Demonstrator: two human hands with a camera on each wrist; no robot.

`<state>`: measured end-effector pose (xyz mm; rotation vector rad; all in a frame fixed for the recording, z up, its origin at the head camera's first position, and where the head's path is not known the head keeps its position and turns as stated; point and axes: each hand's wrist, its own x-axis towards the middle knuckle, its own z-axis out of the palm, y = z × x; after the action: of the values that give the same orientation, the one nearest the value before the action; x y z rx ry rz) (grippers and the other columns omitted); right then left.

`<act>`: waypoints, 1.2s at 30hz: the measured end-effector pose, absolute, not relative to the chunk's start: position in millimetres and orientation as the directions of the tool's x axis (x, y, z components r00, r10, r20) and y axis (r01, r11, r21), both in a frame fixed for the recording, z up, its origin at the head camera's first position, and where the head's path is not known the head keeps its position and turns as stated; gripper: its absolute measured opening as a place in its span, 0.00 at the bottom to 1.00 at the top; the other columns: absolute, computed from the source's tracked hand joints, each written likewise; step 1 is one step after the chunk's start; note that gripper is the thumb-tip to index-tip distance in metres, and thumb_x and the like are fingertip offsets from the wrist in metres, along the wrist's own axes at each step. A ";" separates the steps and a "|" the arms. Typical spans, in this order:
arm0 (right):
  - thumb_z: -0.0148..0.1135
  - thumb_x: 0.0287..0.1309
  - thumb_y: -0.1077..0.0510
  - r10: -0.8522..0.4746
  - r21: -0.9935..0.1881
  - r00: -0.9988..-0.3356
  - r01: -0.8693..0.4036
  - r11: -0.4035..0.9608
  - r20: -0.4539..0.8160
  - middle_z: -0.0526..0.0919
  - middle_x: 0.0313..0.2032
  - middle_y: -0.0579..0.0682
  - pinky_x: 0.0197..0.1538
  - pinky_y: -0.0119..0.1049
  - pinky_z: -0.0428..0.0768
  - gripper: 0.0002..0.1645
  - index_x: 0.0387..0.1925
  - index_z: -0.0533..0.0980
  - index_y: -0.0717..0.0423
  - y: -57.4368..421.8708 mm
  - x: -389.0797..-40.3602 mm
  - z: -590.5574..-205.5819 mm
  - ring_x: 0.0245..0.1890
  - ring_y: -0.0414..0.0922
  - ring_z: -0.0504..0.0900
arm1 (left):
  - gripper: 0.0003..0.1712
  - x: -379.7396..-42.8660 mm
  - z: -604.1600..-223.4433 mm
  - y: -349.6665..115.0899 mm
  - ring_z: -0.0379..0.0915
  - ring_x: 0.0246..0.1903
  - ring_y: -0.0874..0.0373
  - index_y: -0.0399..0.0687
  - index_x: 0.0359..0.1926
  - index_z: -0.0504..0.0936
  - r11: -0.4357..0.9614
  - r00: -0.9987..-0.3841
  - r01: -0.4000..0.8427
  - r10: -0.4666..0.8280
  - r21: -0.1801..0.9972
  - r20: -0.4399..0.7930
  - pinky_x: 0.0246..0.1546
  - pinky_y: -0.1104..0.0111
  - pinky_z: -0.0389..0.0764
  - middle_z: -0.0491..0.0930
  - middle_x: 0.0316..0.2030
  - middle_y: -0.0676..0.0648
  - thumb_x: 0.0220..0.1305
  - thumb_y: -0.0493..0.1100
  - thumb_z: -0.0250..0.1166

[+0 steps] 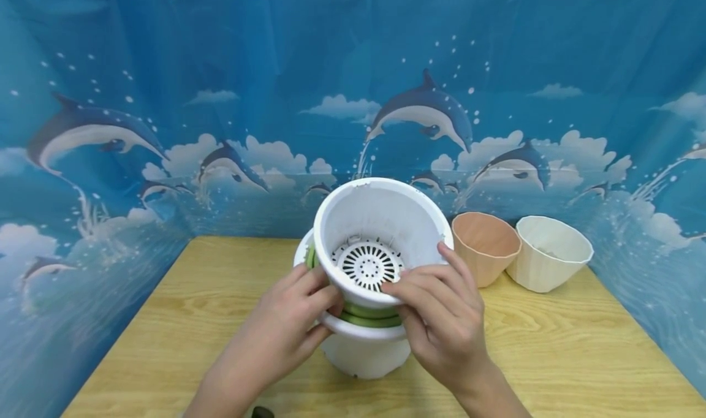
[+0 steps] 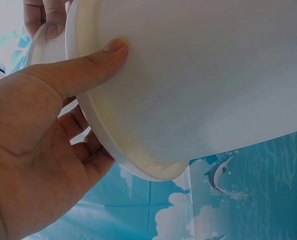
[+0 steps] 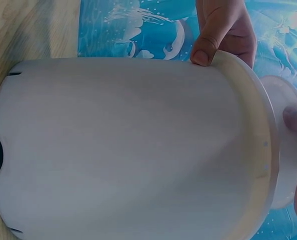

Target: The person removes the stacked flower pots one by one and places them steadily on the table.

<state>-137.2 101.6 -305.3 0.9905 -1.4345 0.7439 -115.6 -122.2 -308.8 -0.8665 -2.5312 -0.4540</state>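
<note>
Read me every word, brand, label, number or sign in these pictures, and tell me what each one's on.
None: no readable text shows in any view.
The upper white pot and lower white pot show no lettering.
The peach pot and cream pot show none either.
The backdrop carries only pictures, such as dolphins.

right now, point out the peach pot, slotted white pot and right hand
Peach pot point(image 1: 485, 238), head view: inner wall
Slotted white pot point(image 1: 383, 217), head view: inner wall
Right hand point(image 1: 448, 304), head view: back of hand
</note>
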 end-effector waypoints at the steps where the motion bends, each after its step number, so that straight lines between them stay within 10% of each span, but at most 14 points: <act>1: 0.63 0.59 0.66 -0.148 0.111 0.051 -0.894 0.434 0.988 0.86 0.26 0.50 0.66 0.55 0.69 0.08 0.27 0.85 0.58 101.1 -137.0 -304.7 0.30 0.49 0.83 | 0.17 -115.7 -308.7 -122.2 0.69 0.42 0.63 0.62 0.35 0.79 0.752 -0.715 0.638 0.499 0.164 0.489 0.43 0.66 0.79 0.77 0.44 0.61 0.50 0.46 0.79; 13: 0.62 0.62 0.66 -0.110 0.202 0.172 -0.888 0.413 0.979 0.85 0.24 0.51 0.65 0.54 0.70 0.12 0.23 0.84 0.58 95.8 -133.9 -297.9 0.26 0.50 0.81 | 0.18 -117.4 -308.8 -121.8 0.69 0.43 0.61 0.62 0.37 0.79 0.742 -0.690 0.655 0.513 0.139 0.511 0.44 0.64 0.78 0.77 0.41 0.60 0.49 0.45 0.79; 36: 0.66 0.60 0.64 -0.001 0.184 0.202 -0.891 0.415 0.979 0.85 0.22 0.53 0.64 0.52 0.71 0.11 0.22 0.83 0.61 95.9 -136.2 -298.2 0.26 0.51 0.81 | 0.16 -115.7 -309.6 -123.7 0.65 0.38 0.63 0.61 0.33 0.77 0.731 -0.676 0.669 0.523 0.135 0.519 0.39 0.67 0.75 0.73 0.39 0.60 0.51 0.45 0.78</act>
<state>-136.2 95.9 -298.2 0.9524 -1.2067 0.7753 -115.7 -123.7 -309.6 -0.9101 -2.4811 -0.4371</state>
